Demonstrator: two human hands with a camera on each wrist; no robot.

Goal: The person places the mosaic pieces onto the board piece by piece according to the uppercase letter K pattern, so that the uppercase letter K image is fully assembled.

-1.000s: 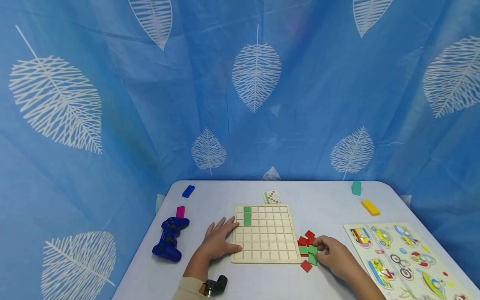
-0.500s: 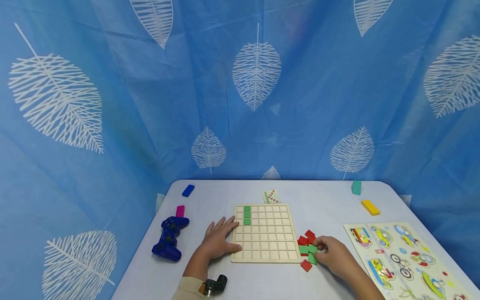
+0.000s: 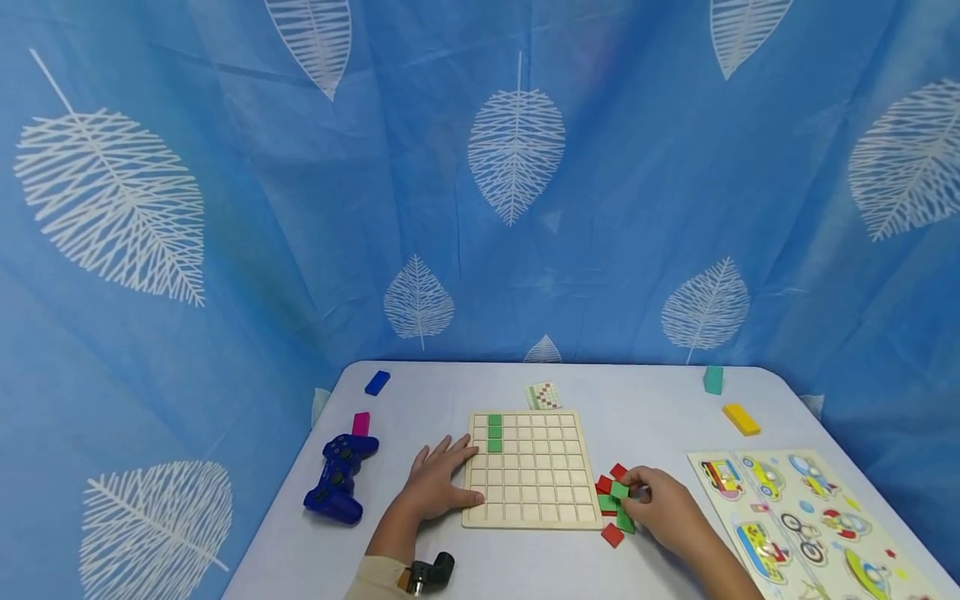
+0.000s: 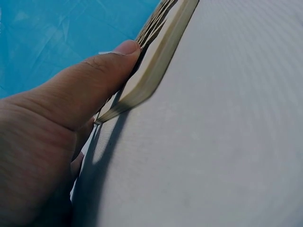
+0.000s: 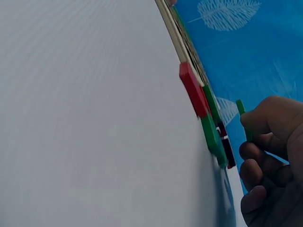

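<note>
A wooden grid board [image 3: 534, 492] lies on the grey table [image 3: 420, 400], with three green tiles [image 3: 494, 432] in a column at its top left. My left hand [image 3: 450, 467] rests flat at the board's left edge; in the left wrist view its thumb [image 4: 94, 80] presses the board's side [image 4: 161, 52]. Right of the board sits a pile of red and green tiles [image 3: 609, 505]. My right hand [image 3: 633, 492] pinches one green tile [image 3: 619, 490] just above that pile. In the right wrist view the pinched green tile [image 5: 242, 116] stands on edge, with a red tile [image 5: 193, 90] beside it.
A blue game controller [image 3: 341, 479], a pink block [image 3: 361, 423] and a blue block [image 3: 377, 382] lie at the left. A pattern card [image 3: 543, 395] sits behind the board. A teal block [image 3: 713, 379], a yellow block [image 3: 741, 418] and a vehicle puzzle [image 3: 802, 517] are at the right.
My right hand has lifted a green tile a little off the pile and tilted it. The left hand has stayed at the board's edge.
</note>
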